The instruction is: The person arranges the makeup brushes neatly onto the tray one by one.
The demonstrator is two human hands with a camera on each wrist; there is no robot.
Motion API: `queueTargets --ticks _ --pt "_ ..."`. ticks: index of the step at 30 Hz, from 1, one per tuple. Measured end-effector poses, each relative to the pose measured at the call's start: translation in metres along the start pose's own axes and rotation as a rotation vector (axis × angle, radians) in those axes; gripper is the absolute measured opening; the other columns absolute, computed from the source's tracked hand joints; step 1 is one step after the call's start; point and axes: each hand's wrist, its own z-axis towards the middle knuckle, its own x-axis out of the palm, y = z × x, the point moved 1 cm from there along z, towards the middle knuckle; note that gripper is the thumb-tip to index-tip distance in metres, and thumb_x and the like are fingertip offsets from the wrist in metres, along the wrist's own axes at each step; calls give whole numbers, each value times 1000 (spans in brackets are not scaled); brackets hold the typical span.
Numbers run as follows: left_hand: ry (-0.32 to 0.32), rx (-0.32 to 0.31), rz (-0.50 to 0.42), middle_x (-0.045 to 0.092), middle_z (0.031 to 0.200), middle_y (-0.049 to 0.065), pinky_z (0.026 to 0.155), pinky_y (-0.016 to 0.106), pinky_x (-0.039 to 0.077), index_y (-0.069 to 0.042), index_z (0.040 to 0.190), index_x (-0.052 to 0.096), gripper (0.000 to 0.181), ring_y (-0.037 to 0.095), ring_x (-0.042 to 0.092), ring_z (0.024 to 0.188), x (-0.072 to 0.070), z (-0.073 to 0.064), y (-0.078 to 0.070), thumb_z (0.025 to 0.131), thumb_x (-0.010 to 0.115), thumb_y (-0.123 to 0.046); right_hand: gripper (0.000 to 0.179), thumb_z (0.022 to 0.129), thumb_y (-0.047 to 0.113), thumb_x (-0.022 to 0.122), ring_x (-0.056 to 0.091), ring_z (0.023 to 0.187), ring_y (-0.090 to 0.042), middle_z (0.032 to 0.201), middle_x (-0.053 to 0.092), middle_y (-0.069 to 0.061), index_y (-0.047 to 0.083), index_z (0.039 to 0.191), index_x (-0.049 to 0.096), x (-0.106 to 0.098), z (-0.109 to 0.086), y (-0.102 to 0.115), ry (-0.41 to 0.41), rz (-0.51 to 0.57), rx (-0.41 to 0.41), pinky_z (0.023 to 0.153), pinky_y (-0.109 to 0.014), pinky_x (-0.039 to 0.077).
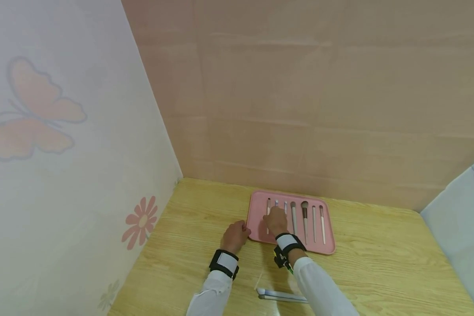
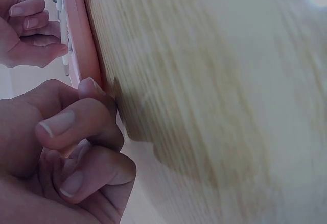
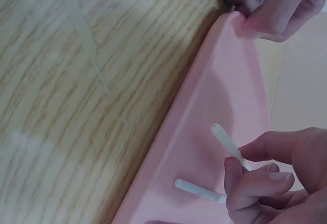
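Note:
A pink tray (image 1: 257,219) lies on the table with several makeup brushes (image 1: 305,219) laid side by side in it. Over its left part, my right hand (image 1: 276,220) pinches the white handle (image 3: 225,139) of a makeup brush between thumb and fingers. The handle's end sticks out past the fingertips, and the hand hides the rest. Beside it in the right wrist view is another pale handle (image 3: 199,189). My left hand (image 1: 235,237) grips the tray's near left corner, fingers curled, as the left wrist view (image 2: 76,142) also shows.
Two more makeup brushes (image 1: 280,296) lie on the wooden table (image 1: 379,263) near its front, partly under the right sleeve. A tan wall (image 1: 300,109) stands right behind the tray. White panels with printed flowers and a butterfly (image 1: 35,109) flank the table.

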Motion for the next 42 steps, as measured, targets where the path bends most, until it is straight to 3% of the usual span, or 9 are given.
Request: queueTargets --ticks 17,28,42 --pt "5 -14 -11 48 56 -2 46 27 29 -10 69 52 22 12 44 50 -2 -3 -3 87 65 -11 20 86 5 66 58 53 -19 66 65 -15 -2 67 63 1 2 3 -26 -3 -1 47 -29 43" --pt "-43 50 4 43 54 -4 47 27 26 -10 65 46 26 11 39 48 -4 -6 -5 85 63 -8 18 85 4 66 57 52 -18 65 65 -14 -2 68 63 5 4 2 -39 -16 -15 46 -28 42" --pt "-8 -2 3 45 57 -3 48 27 27 -11 68 49 26 12 41 50 -2 -2 -3 88 65 -11 16 85 5 67 62 57 -22 70 67 -18 -4 72 65 9 7 -2 -42 -20 -14 46 -31 45"
